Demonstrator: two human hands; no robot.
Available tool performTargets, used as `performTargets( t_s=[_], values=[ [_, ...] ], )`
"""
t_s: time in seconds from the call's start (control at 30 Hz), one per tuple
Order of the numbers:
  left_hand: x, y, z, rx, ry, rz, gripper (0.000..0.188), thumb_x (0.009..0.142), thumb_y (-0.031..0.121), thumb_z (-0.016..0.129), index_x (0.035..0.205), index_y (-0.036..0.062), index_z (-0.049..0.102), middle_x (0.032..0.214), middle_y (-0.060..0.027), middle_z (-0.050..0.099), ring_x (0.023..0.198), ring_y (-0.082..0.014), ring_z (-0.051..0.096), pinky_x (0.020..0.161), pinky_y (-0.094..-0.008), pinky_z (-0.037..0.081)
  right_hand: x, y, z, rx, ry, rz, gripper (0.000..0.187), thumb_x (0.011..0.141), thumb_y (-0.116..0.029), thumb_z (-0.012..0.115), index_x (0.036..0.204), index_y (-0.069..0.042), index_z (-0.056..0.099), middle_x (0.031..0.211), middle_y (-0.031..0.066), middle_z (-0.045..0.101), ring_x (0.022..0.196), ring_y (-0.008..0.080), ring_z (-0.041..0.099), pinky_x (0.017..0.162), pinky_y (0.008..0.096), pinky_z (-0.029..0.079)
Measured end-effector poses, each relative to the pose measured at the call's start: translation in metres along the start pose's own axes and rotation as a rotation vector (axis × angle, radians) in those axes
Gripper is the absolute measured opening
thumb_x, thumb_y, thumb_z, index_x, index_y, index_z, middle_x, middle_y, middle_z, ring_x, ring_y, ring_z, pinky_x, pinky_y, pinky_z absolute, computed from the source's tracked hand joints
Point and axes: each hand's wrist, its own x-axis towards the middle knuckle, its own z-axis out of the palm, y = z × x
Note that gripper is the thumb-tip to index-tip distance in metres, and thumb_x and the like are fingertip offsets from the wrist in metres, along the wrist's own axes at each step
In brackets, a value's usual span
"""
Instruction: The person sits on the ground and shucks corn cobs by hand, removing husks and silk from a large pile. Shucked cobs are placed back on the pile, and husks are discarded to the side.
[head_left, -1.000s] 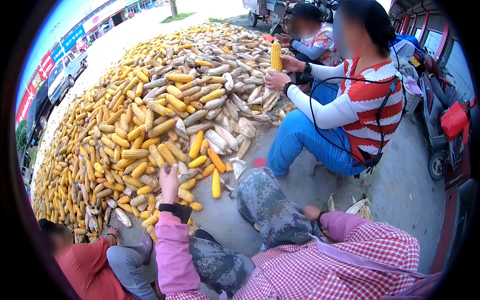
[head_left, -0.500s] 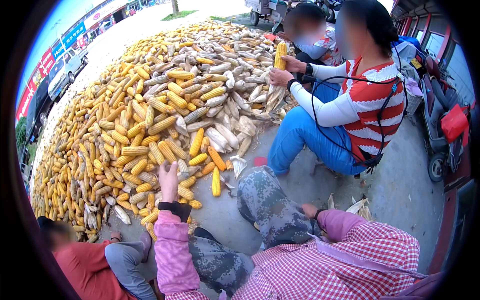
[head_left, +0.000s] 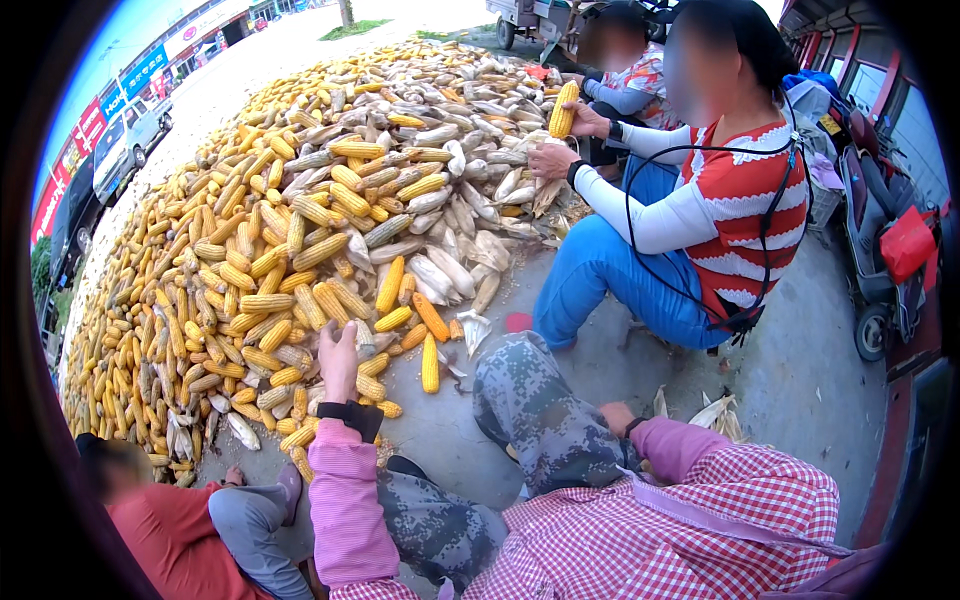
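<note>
My left hand [head_left: 338,362] is raised over the near edge of a big heap of corn ears [head_left: 262,330]. Its thumb and fingers are apart, with nothing visible between them. Just to its right a yellow corn ear [head_left: 430,364] lies alone on the concrete. My right hand [head_left: 616,416] rests beside my camouflage-covered knee [head_left: 545,400]; its fingers are mostly hidden there. Across from me a co-worker in a red and white striped top [head_left: 745,210] holds a husked corn ear [head_left: 563,110] upright, with pale husk below it.
Unhusked ears [head_left: 440,268] and loose husks lie on the heap's right side. More husks [head_left: 715,412] lie on the floor behind my right hand. A person in red [head_left: 185,530] sits at the lower left, another person [head_left: 640,85] farther back. A scooter [head_left: 875,250] stands at the right.
The co-worker's corn ear has tilted slightly, and the co-worker's lower hand has moved a little down and left, with the husk. My own hands are almost unmoved.
</note>
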Motion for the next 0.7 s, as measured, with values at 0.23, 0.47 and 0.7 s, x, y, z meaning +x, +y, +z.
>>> performTargets(
  t_s=[0.23,0.47,0.7],
  values=[
    [-0.010,0.011,-0.003,-0.041,-0.027,-0.009,0.057,0.096,0.028,0.062,0.139,-0.0064,0.047,0.129,-0.0201,0.059,0.115,-0.0245,0.058,0.096,-0.0325,0.045,0.010,0.017,0.043,0.172,0.124,-0.010,0.029,0.086,-0.025,0.058,0.108,-0.008,0.067,0.109,0.0220,0.067,0.105,0.0400,0.063,0.086,0.0497,0.051],
    [-0.004,0.002,-0.007,0.020,-0.008,-0.013,0.058,0.096,0.028,0.063,0.138,-0.0077,0.047,0.129,-0.0212,0.059,0.116,-0.0254,0.058,0.098,-0.0336,0.045,0.025,0.050,0.075,0.409,0.081,-0.095,0.037,0.083,-0.033,0.063,0.107,-0.006,0.068,0.107,0.0239,0.067,0.103,0.0433,0.062,0.085,0.0496,0.050],
    [-0.009,0.008,-0.003,-0.011,0.011,-0.022,0.058,0.093,0.029,0.064,0.138,-0.0052,0.049,0.125,-0.0237,0.061,0.113,-0.0275,0.061,0.097,-0.0355,0.046,0.025,0.042,0.064,0.472,0.002,-0.140,0.035,0.086,-0.031,0.061,0.108,-0.005,0.068,0.108,0.0254,0.067,0.105,0.0433,0.062,0.086,0.0477,0.049]
  ],
)
